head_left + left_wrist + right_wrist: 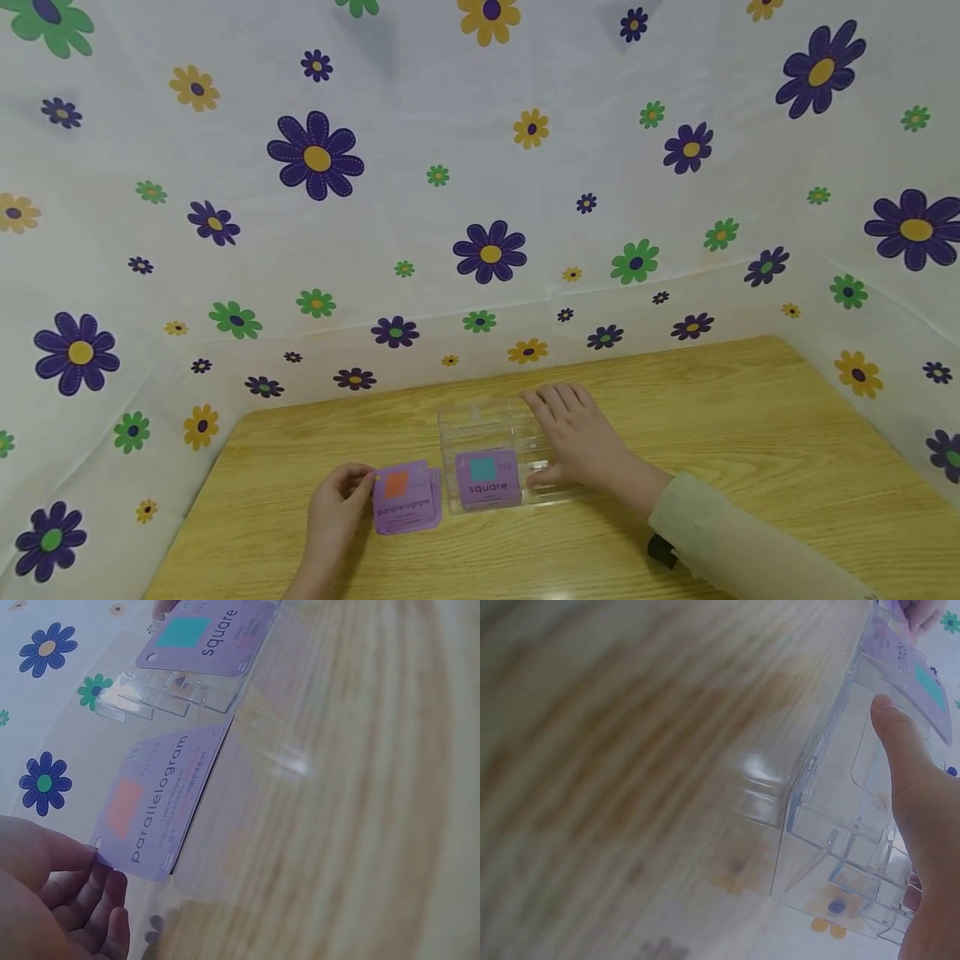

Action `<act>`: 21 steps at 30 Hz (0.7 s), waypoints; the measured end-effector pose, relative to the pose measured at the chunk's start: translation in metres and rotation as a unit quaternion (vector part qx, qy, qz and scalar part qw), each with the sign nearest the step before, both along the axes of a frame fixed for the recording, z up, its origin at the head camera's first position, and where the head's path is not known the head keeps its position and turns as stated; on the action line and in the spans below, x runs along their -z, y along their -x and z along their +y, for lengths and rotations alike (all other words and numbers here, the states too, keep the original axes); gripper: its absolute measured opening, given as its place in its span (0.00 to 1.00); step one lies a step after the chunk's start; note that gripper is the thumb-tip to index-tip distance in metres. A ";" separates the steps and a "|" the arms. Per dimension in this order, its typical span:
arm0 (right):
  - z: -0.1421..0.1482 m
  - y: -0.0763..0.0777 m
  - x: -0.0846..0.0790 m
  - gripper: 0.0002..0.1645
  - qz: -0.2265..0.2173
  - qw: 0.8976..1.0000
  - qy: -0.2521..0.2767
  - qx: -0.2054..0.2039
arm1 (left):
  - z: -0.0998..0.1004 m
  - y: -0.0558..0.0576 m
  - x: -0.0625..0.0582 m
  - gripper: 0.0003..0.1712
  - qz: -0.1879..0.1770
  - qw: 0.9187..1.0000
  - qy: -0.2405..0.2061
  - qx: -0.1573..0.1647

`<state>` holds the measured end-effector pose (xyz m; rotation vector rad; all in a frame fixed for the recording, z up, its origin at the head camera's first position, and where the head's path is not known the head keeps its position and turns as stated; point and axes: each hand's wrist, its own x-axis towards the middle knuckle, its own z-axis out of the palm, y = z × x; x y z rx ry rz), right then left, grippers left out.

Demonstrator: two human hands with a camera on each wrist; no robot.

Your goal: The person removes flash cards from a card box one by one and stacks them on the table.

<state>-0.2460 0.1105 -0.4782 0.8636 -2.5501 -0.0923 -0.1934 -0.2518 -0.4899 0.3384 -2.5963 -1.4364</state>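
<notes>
My left hand (335, 504) pinches a purple card (405, 518) by its left edge, between thumb and fingers. The card reads "parallelogram" under an orange shape, and the edge of another card shows behind it. To its right stands a clear plastic tiered card holder (480, 429). A purple "square" card (489, 497) with a teal square leans in the holder's front left slot. Over the holder's right part lies my right hand (581, 442), gripping it with the thumb at the front and the fingers over the back. In the right wrist view the thumb (904, 742) overlaps the clear front wall.
Everything stands on a wood-grain table (720, 417). A white cloth (405, 225) printed with flowers hangs behind the table and along both sides. A dark band (662, 551) shows beneath the right sleeve (735, 533).
</notes>
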 end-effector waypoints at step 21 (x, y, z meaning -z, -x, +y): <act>0.000 -0.001 -0.001 0.79 0.001 1.000 0.003 -0.001 | 0.004 0.003 0.000 0.11 -0.008 0.999 0.030 0.010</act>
